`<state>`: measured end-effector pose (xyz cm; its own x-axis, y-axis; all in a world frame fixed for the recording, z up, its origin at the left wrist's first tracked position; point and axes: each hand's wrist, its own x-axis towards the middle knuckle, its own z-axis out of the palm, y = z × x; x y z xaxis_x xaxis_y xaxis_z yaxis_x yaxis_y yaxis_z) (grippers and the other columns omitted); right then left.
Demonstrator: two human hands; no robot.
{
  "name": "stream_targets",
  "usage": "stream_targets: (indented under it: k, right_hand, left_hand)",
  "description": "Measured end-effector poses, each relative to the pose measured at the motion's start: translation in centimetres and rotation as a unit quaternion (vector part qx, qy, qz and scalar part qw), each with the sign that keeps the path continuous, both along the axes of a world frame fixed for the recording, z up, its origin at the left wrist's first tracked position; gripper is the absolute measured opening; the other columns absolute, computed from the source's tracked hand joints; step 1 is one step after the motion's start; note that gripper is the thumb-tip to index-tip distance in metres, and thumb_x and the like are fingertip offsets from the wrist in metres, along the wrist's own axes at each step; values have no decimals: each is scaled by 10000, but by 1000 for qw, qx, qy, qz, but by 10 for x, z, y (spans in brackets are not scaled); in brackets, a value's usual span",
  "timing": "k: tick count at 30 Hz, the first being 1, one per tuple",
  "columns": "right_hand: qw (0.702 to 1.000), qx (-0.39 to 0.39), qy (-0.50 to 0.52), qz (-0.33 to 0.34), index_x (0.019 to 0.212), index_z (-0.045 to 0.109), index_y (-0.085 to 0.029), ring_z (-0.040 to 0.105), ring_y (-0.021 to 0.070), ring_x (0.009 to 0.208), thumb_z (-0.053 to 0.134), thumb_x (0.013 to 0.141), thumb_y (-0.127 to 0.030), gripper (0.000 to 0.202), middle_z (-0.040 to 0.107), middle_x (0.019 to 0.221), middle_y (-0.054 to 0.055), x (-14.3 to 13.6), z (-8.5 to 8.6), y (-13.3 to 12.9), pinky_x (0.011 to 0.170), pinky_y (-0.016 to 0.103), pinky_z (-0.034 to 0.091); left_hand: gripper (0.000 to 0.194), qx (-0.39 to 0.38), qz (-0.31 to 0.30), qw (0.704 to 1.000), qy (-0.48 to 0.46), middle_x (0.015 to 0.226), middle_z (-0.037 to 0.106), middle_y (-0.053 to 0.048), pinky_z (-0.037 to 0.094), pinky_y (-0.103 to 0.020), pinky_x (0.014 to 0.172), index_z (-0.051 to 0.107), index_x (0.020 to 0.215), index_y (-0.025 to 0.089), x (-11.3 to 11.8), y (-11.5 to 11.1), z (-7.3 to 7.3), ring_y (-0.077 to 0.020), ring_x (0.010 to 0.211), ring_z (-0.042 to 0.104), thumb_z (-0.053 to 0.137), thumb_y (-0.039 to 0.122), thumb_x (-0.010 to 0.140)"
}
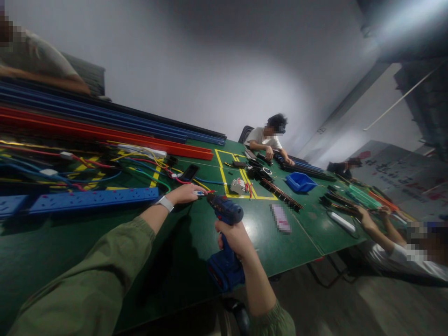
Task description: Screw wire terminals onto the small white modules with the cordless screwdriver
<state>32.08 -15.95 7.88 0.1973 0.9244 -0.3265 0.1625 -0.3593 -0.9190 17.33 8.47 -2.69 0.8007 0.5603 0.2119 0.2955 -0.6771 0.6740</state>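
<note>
My right hand [236, 235] is wrapped round the grip of a dark blue cordless drill [229, 207], its nose pointing left and away from me. In my left hand [186, 193], closed at the fingertips, is a small white-and-blue piece [199, 192], too small to name. The drill's tip is close to this piece; whether they touch I cannot tell. Behind my left hand lie a black phone [190, 172] and loose red, yellow, blue and green wires [150, 172]. Beyond the drill, a white block with red parts [238, 186] stands inside yellow tape lines.
A long blue socket strip [94, 201] lies left on the green table [290, 252]. Behind it run red channels [140, 142] and blue channels [122, 119]. Right of centre are a blue bin [300, 182] and a pinkish phone-like slab [280, 218]. Several other people sit around the table.
</note>
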Motion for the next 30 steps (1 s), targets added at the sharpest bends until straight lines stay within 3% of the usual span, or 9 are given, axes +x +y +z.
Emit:
stream_targets:
  k: [6,24,30]
  right_hand:
    - [1000,-14,-3,-6,805,531,-194,504,128,350,608,720,-279,142,473,430,-74,-1,-1,0,389,227,355]
    - [999,38,-2,11,823,517,-194,495,120,347,615,712,-298,181,491,487,-75,1,-5,1,363,225,344]
    - [1000,12,-6,6,819,525,-193,488,129,339,609,722,-292,163,444,416,-87,1,-6,1,378,228,355]
  left_hand:
    - [511,-13,12,1000,3,1184,699,-25,422,-293,1015,686,1185,228,2,1,-2,-212,1099,627,542,184,697]
    - [535,-21,22,999,16,1204,688,-41,439,-292,989,670,1213,225,2,1,-4,-215,1101,627,520,205,700]
    - [494,-28,34,999,12,1176,701,-46,437,-296,991,688,1181,219,4,3,-5,-219,1082,636,541,231,709]
